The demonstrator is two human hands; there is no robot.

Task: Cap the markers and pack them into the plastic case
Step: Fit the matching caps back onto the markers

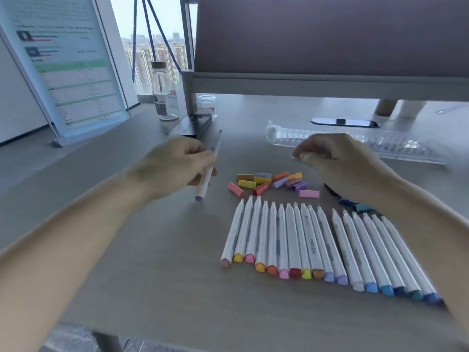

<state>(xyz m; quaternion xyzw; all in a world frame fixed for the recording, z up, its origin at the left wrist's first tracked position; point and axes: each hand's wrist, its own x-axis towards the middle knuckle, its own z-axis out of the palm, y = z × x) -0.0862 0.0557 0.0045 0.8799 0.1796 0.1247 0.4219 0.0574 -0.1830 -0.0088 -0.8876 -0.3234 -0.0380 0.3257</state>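
At the left edge of the grey desk [152, 262] stands a tilted clear document holder with a printed sheet [68, 72]. Beyond it are a clear glass bottle [162, 92] and a small clear jar [206, 105].

Nearer, the left hand [175, 161] grasps a white-barrelled marker with a purple end [209, 171]. The fingers curl round the middle of the barrel. Its long axis runs steeply away from the person, purple end low and near, bare tip high and far.

The loose pile of pastel marker caps [274, 182] lies on the desk just right of that hand, between the two hands. That is the relation the next move likely turns on: a matching purple cap sits in the pile's right part, nearer the right hand [335, 158].

That hand hovers above and beyond the pile with fingers curled and thumb meeting fingertips. Blur hides whether it pinches anything.

Below the pile lies a row of white uncapped markers with coloured ends [317, 245], side by side, tips pointing toward the caps. They do not block the reach.

A few dark blue and teal caps [355, 205] lie partly under the right forearm. The long clear plastic case [406, 148] lies beyond the right hand, partly hidden by it.
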